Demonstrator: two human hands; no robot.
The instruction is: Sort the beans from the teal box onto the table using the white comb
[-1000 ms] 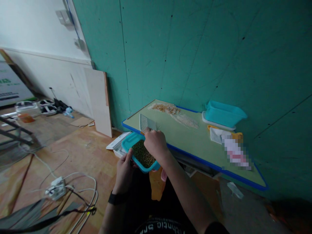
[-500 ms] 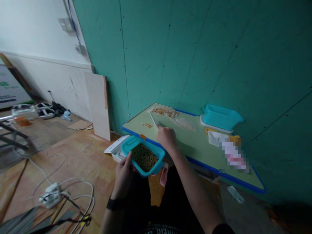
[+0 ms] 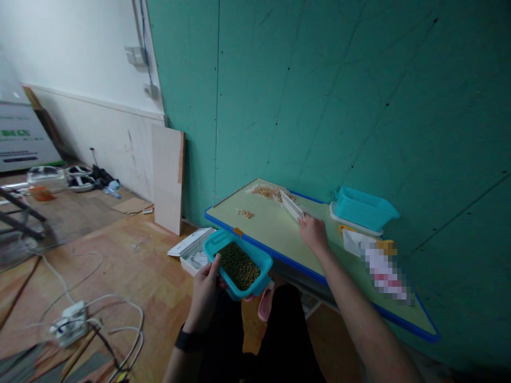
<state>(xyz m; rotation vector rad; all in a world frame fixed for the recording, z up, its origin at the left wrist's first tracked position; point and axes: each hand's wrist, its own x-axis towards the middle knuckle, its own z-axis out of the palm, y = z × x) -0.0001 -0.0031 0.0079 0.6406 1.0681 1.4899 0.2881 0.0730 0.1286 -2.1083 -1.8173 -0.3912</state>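
My left hand (image 3: 206, 282) grips the near left side of a turquoise plastic tub (image 3: 265, 260), thumb over its rim. Small green and tan beans (image 3: 239, 266) fill its bottom. The tub is held just below the table's front edge. My right hand (image 3: 313, 232) is closed around one end of a flat white slotted tool (image 3: 293, 206), tilted on edge over the table. Its far end reaches a spread of tan beans (image 3: 266, 192) mixed with pale fine grains at the back left. A smaller bean cluster (image 3: 245, 214) lies nearer the front edge.
The blue-edged table (image 3: 279, 231) stands against a green wall. At its right are a second turquoise tub (image 3: 363, 206) on a white lid, a white-and-orange cloth (image 3: 355, 242) and a blurred-out packet (image 3: 385, 271). An open white box (image 3: 191, 258) and a power strip (image 3: 69, 322) with cables lie lower left.
My right hand has moved right with the white tool, from the front-left beans to the right end of the back spread. The pale grains there now reach less far right. The camera view has shifted.
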